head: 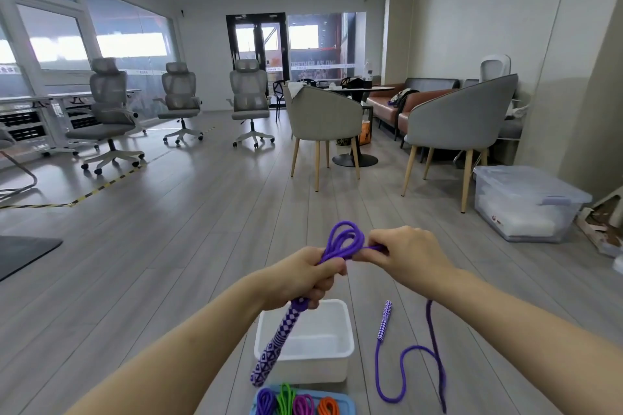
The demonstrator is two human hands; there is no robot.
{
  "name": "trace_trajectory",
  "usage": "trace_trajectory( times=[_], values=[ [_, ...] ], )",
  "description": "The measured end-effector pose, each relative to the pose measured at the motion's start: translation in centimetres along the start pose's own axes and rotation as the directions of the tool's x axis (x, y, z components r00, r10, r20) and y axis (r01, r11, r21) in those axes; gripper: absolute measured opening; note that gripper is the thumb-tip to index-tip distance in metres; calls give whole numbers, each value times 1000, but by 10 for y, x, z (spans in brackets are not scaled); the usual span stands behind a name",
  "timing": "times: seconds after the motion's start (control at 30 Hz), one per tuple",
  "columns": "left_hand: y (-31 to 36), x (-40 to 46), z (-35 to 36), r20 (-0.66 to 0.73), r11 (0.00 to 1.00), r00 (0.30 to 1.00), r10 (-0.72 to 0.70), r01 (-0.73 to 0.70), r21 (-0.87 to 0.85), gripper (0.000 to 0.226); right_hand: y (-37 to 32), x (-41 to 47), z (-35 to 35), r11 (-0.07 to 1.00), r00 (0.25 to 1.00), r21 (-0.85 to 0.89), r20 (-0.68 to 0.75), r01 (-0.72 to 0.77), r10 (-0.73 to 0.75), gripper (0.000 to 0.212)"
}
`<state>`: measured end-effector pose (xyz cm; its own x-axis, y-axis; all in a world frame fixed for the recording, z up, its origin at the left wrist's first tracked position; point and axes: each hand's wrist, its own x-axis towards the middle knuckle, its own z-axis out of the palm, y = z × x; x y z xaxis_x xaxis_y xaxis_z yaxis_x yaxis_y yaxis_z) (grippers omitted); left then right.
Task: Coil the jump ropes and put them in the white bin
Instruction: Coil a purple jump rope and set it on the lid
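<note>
Gripping purple rope (pixel 344 241), both hands (pixel 303 276) raised

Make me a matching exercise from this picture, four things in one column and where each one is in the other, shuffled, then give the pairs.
1. white bin
2. second handle
3. rope loops
4. coiled ropes

A. held between both hands
B. lying on the floor, right of the bin
C. on the blue tray
D. on the floor below the hands

Pairs: 1-D, 2-B, 3-A, 4-C
</note>
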<state>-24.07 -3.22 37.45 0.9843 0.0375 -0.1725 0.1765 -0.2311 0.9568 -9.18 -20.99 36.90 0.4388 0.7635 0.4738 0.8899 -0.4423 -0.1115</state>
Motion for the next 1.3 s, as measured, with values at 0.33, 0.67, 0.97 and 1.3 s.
trace_trajectory(
  times=[0.33, 0.67, 0.97, 1.3],
  values=[
    [13, 3, -16, -283, 857, 933, 220, -324, -401, 20, 32, -1, 22, 828, 903, 378, 56, -414, 426, 57],
    [17, 13, -17, -451, 785, 867, 211, -425, -450, 22, 28, -10, 26, 762, 900, 486, 299, -429, 317, 23],
    [14, 21, 4, -446, 867, 861, 246, -401, -297, 19, -8, -6, 11, 250, 817, 877, 230, -409, 530, 12],
    [14, 25, 22, -271, 884, 913, 307, -378, -274, 24, -43, 5, 17, 204, 844, 910, 225, -360, 487, 17]
  ],
)
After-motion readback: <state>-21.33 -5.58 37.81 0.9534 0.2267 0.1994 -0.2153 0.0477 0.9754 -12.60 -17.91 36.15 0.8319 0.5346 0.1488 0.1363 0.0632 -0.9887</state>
